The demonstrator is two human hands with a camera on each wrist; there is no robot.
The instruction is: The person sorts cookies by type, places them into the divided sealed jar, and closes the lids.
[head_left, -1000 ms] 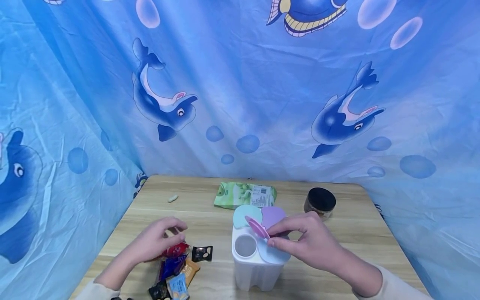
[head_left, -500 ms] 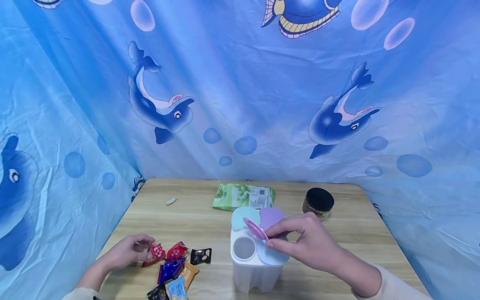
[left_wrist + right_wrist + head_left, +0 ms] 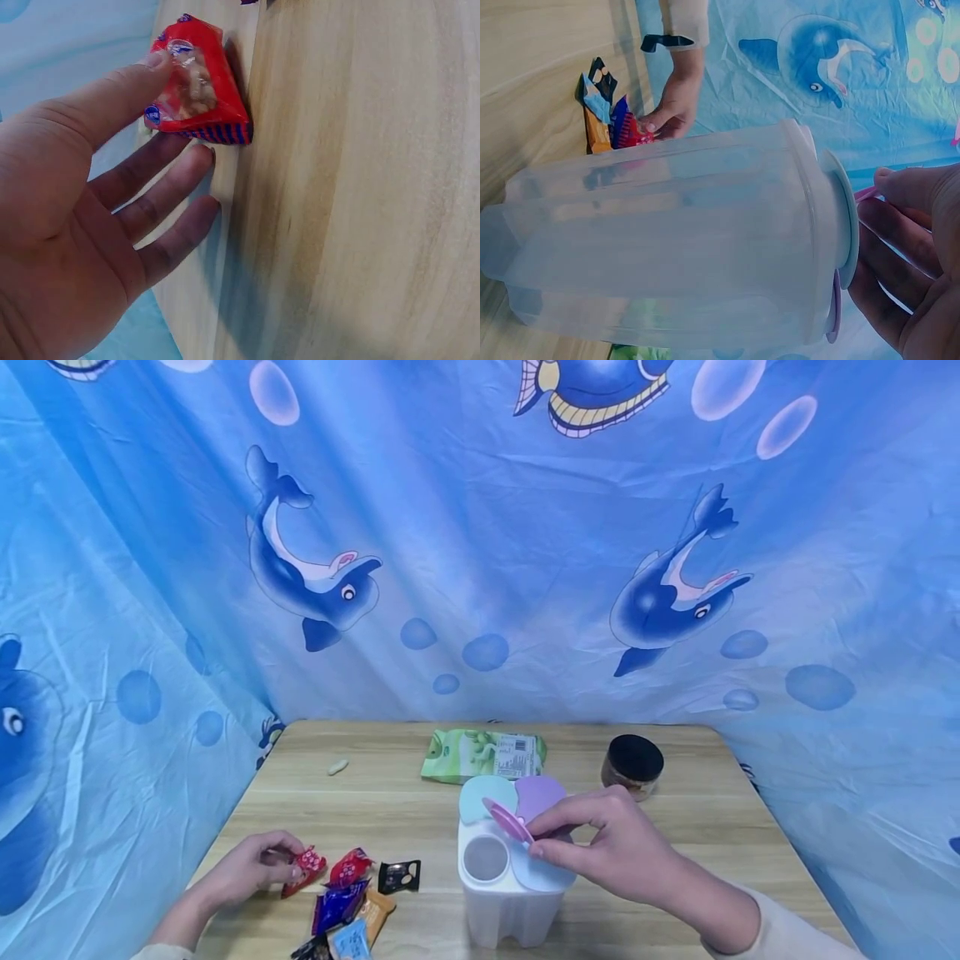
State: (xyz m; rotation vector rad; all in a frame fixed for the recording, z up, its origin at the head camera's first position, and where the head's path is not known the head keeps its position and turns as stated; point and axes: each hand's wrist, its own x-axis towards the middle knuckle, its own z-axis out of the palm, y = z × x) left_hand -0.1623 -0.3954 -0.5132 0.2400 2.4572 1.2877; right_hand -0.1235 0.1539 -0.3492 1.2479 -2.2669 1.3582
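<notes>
A white plastic container (image 3: 510, 902) stands near the table's front edge with several coloured flap lids. My right hand (image 3: 600, 847) pinches the pink flap (image 3: 508, 820) and holds it raised above a round opening (image 3: 486, 857). The teal flap (image 3: 478, 797) and the purple flap (image 3: 545, 793) stand open behind it. In the right wrist view the container (image 3: 675, 232) fills the frame beside my right hand (image 3: 907, 255). My left hand (image 3: 251, 867) lies at the table's left edge. In the left wrist view its fingers (image 3: 150, 161) are nearly straight, and the thumb tip rests on a red snack packet (image 3: 196, 86).
A pile of wrapped snacks (image 3: 347, 902) and a black packet (image 3: 399, 877) lie left of the container. At the back sit a green bag (image 3: 483, 754), a dark-lidded jar (image 3: 632, 766) and a small pale piece (image 3: 337, 767). Blue dolphin fabric (image 3: 480, 568) walls in the wooden table (image 3: 697, 827).
My left hand has left the snack pile and moved left with the red packet to the table's left edge. My right hand has kept its hold on the pink flap.
</notes>
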